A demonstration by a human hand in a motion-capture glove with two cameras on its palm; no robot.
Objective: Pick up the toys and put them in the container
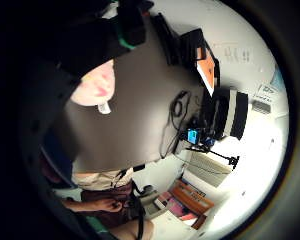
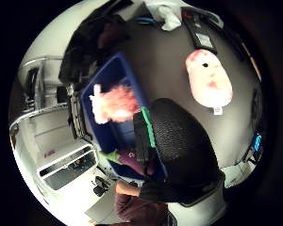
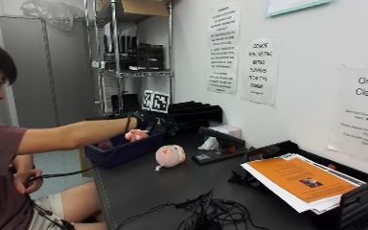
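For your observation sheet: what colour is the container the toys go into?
Dark blue. The container shows best in the thumb side palm view.

Bare tabletop btwn pink plush toy and cable tangle: free. Paper tray blocks the wall side; blue bin open-topped, plush just beside it.

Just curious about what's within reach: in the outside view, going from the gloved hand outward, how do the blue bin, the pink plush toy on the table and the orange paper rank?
1. Blue plastic bin, directly under the gloved right hand.
2. Round pink plush toy, on the table beside the bin.
3. Orange paper sheet, in the black tray by the wall.
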